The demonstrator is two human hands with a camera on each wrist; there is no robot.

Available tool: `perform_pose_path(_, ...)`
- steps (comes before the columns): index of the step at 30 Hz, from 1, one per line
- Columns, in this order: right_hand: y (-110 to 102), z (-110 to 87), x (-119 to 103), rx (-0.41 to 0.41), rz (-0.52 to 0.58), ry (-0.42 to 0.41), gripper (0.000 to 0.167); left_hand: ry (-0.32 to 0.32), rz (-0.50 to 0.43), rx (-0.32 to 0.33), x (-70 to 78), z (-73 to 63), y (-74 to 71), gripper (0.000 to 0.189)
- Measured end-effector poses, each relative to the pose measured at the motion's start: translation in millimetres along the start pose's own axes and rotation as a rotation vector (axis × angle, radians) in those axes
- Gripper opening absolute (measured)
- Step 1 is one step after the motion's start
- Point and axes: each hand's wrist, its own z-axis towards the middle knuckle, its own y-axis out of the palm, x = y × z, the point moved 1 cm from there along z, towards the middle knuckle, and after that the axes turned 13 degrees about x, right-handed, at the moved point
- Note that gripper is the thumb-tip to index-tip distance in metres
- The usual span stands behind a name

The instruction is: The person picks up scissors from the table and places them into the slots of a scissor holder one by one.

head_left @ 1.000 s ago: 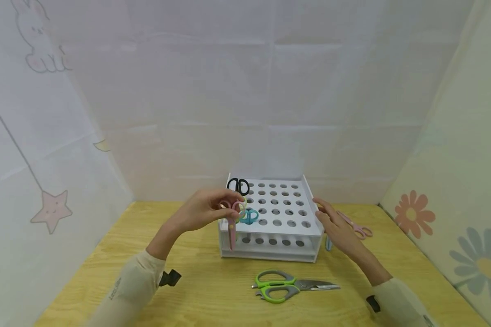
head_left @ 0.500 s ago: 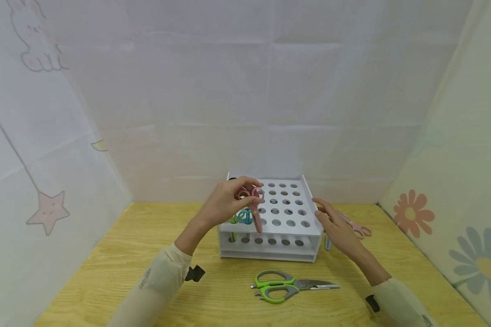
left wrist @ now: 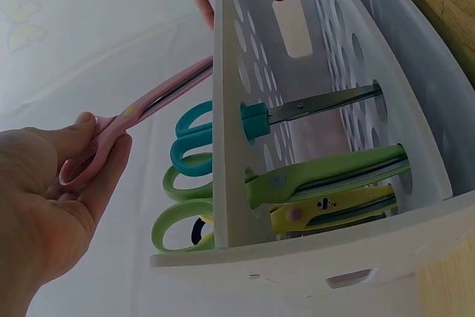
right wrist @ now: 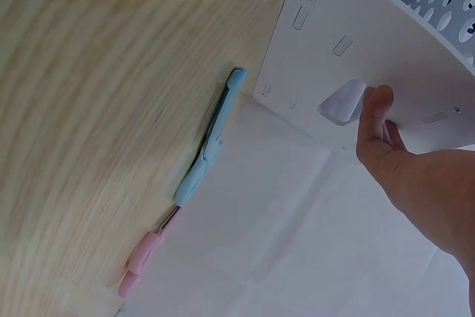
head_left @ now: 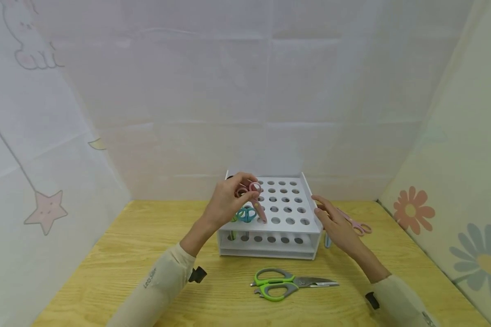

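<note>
My left hand (head_left: pixel 221 204) pinches pink scissors (left wrist: pixel 152 102) by the finger loops, blades slanting down. Their tip is right at a front-row hole of the white rack (head_left: pixel 270 231). Beside them, teal scissors (left wrist: pixel 256 120), green scissors (left wrist: pixel 326 172) and yellow scissors (left wrist: pixel 330 209) stand in neighbouring holes, blades down through both perforated shelves. Black handles behind are mostly hidden by the left hand. My right hand (head_left: pixel 340 229) rests against the rack's right side panel (right wrist: pixel 356 35), fingers near the cutout and the upper edge.
Large green-and-grey kitchen scissors (head_left: pixel 276 285) lie on the wooden table (head_left: pixel 147 272) before the rack. Right of it lie light blue scissors (right wrist: pixel 204 157) and another pink pair (head_left: pixel 358 227), partly behind the right hand. A white patterned cloth (head_left: pixel 188 91) surrounds the table.
My left hand has carried the pink scissors rightward over the rack, then lowered the tip to a front-row hole. My right hand has stayed at the rack's side.
</note>
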Motion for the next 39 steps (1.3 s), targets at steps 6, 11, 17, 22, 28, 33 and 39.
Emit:
perform_pose_path(6,2,1.3,-2,-0.004,-0.001,-0.003,0.055,0.029,0.016,0.005,-2.0,-2.5,-0.4,0.029)
perform_pose_path(11,2,0.7,-1,-0.008,-0.005,-0.002,0.056,0.074,0.041,-0.046,-6.2,-7.7,8.0,0.03)
perform_pose_path(17,1,-1.0,-1,-0.011,-0.009,0.002,0.056,0.043,0.003,-0.153,-6.3,-15.3,21.7,0.028)
perform_pose_path(22,3,-0.9,-2,-0.015,-0.003,0.007,0.056,0.066,0.05,-0.195,-8.8,-19.6,28.2,0.024)
perform_pose_path(28,5,0.8,-3,-0.016,-0.004,0.015,0.056,0.133,0.161,-0.222,-15.0,-22.0,31.4,0.025)
perform_pose_path(33,10,3.1,-4,-0.023,0.01,0.013,0.057,0.205,0.28,-0.249,-19.1,-25.5,30.6,0.027)
perform_pose_path(39,13,5.5,-6,-0.028,0.012,0.006,0.057,0.278,0.382,-0.294,-21.8,-28.5,30.7,0.023)
